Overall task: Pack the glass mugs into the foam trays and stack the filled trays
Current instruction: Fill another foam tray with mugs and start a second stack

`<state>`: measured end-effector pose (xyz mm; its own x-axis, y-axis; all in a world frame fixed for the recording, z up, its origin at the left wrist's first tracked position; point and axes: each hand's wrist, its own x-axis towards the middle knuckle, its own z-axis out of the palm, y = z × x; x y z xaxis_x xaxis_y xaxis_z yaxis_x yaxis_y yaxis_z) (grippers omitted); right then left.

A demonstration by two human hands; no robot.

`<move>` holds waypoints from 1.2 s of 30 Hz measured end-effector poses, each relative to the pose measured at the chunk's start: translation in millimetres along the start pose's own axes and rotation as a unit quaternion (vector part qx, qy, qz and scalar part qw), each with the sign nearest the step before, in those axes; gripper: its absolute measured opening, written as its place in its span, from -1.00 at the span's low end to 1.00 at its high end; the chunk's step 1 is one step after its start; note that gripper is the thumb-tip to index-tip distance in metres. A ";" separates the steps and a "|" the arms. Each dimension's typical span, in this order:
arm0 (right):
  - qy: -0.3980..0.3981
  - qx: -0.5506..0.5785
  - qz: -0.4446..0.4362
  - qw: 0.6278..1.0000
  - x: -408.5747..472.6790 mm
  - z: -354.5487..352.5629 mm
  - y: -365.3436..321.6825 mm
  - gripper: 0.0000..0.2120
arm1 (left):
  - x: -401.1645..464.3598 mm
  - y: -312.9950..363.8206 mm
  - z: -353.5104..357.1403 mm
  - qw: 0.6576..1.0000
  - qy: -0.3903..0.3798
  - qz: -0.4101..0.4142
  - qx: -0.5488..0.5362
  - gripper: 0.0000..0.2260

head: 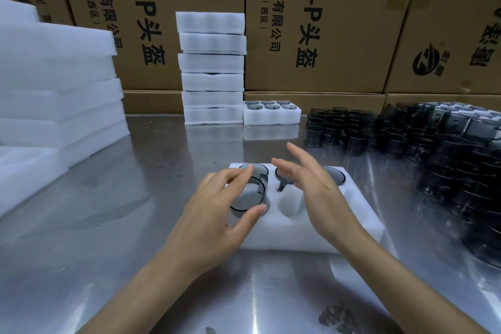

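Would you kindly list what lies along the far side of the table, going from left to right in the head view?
Pile of empty foam sheets → tall stack of filled trays → single filled tray → crowd of loose glass mugs.

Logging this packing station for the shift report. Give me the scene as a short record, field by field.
surface: metal table
tray in work: foam tray in front of the person, three mugs in its far row
left hand: grips a tilted glass mug at the near-left pocket, not yet seated
right hand: fingers straight, above the tray, holds nothing
empty pocket: near-middle pocket
filled stack: six closed trays at the back
beside the stack: one filled tray, six mugs
mug supply: loose mugs at right
spare foam: foam sheets at left
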<state>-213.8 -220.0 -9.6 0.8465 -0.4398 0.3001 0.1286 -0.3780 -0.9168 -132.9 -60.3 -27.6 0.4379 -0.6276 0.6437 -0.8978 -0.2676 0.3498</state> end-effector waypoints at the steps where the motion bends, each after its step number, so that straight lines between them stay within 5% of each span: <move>1: -0.003 -0.012 -0.010 1.000 -1.9 0.9 -0.7 -0.63 | 0.0 0.1 0.1 1.000 -0.001 -0.002 -0.001 -0.47; 6: -0.034 -0.147 -0.089 0.985 -8.0 2.6 2.6 -0.57 | -0.8 -1.4 -3.5 1.000 -0.017 0.007 -0.012 -0.43; 10: -0.094 -0.337 -0.187 0.918 -9.8 8.7 4.4 -0.49 | -5.4 -1.0 -4.4 0.997 -0.051 0.043 0.028 -0.38; 16: -0.082 -0.453 -0.163 0.873 -10.6 11.5 4.6 -0.60 | -6.8 -0.9 7.6 0.986 -0.134 0.052 0.084 -0.31; 27: -0.111 -0.547 -0.136 0.819 -9.9 10.2 4.5 -0.52 | -4.3 -0.9 12.0 0.981 -0.145 0.053 0.119 -0.17; 32: -0.137 -0.500 -0.135 0.844 -9.8 6.4 2.9 -0.55 | -6.9 0.8 15.2 0.991 -0.114 0.023 0.072 -0.23; 36: -0.157 -0.270 -0.085 0.946 2.5 -6.9 -2.4 -0.68 | -9.4 -2.9 16.9 0.996 -0.081 0.024 0.040 -0.34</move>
<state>-215.6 -225.8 -4.8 0.9600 -0.1034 0.2601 0.0660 -0.8195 -0.5693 -135.2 -66.0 -46.2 0.3868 -0.7496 0.5371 -0.9212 -0.2878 0.2618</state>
